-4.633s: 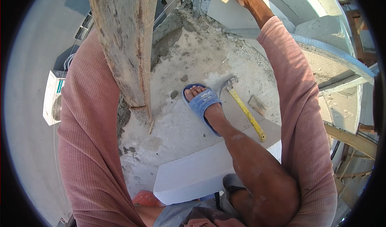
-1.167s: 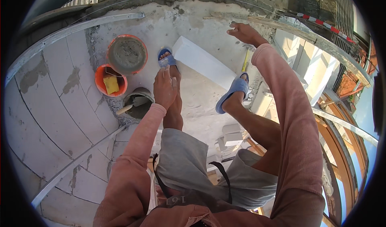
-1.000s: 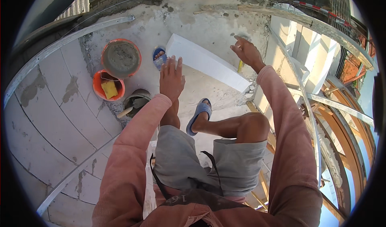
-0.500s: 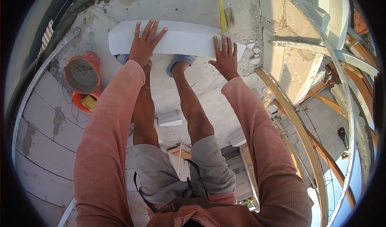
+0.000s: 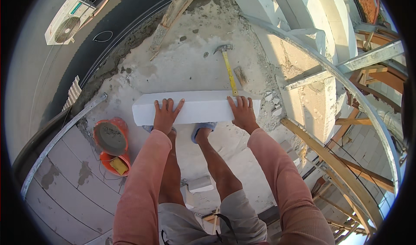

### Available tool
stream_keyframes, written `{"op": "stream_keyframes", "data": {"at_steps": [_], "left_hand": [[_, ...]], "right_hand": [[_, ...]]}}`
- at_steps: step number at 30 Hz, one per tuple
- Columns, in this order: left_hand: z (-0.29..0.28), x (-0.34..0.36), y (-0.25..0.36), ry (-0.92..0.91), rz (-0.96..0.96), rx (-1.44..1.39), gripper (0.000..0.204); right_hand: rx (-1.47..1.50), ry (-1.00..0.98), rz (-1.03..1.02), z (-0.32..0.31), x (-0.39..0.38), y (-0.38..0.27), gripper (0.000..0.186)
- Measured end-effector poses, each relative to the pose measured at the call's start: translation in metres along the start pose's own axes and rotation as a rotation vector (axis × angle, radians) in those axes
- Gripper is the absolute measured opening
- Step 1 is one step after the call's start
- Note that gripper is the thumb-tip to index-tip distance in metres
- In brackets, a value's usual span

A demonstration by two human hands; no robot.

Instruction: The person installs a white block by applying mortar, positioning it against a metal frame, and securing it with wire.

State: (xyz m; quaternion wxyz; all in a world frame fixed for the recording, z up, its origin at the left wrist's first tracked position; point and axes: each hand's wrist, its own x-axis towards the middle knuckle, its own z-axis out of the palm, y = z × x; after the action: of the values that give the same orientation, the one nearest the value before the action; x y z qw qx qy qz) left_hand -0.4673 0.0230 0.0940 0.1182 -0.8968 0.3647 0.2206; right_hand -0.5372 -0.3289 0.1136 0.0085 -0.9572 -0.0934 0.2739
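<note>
A long white block lies crosswise in front of my feet, with its top and near faces showing. It covers the front of my blue slippers. My left hand rests on the block left of its middle, fingers spread over the near face and up to the top edge. Toward the block's right end lies my right hand, its fingers also apart and laid over the edge. The thumbs are hard to make out. Just beyond the block is a hammer with a yellow handle, whose lower end meets the block's far edge.
Two orange buckets stand at left: one holds grey mortar, the other a yellow sponge-like piece. Broken bits lie right of the block. A smaller block sits behind my feet. A curved metal rail bounds the right.
The view has shifted, so the block and both hands appear lower, and more floor shows beyond them. Both hands remain on the block, the left one nearer the middle of its left half.
</note>
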Motion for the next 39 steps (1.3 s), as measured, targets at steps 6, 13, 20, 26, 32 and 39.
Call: {"op": "stream_keyframes", "data": {"at_steps": [6, 13, 20, 26, 32, 39], "left_hand": [[-0.065, -0.046, -0.029, -0.044, 0.096, -0.180, 0.110], [-0.126, -0.152, -0.092, 0.047, 0.126, -0.227, 0.104], [-0.229, -0.237, -0.194, 0.080, 0.106, -0.242, 0.106], [-0.323, -0.292, -0.298, 0.132, 0.005, -0.149, 0.104], [-0.336, -0.284, -0.389, 0.128, -0.213, -0.219, 0.109], [-0.262, -0.227, -0.471, 0.182, -0.391, -0.110, 0.108]], "right_hand": [[0.038, -0.080, -0.026, -0.073, -0.038, -0.016, 0.107], [0.065, -0.153, -0.099, -0.184, -0.077, -0.091, 0.108], [0.100, -0.068, -0.168, -0.338, -0.081, -0.165, 0.109], [0.055, 0.093, -0.275, -0.462, -0.040, -0.216, 0.114], [-0.016, 0.161, -0.423, -0.543, 0.071, -0.252, 0.117], [-0.234, 0.280, -0.503, -0.551, 0.227, -0.291, 0.118]]}}
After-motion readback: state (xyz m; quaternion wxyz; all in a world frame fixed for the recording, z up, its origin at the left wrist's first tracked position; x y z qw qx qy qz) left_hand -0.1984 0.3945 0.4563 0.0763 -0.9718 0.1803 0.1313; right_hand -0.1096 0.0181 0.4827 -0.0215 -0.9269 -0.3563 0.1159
